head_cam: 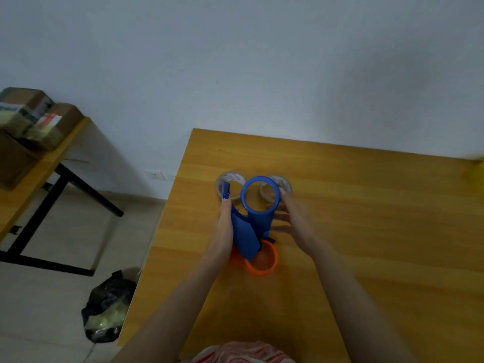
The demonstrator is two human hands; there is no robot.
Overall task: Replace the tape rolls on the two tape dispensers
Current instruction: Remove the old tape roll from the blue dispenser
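A blue tape dispenser (251,218) is held upright above the wooden table (366,231), its empty ring at the top. My left hand (224,226) grips its handle side from the left. My right hand (290,218), blurred, touches the dispenser's right edge with fingers spread. Just under it, on the table, lies an orange tape dispenser (262,260) with an empty ring. Two clear tape rolls lie flat behind the blue dispenser: the left tape roll (230,179) and the right tape roll (284,183), both partly hidden by it.
The table's left edge runs close to my left arm. On the floor to the left lies a black plastic bag (107,313). A second table (39,163) with cardboard boxes (34,113) stands at the far left. A yellow object (475,170) sits at the right edge.
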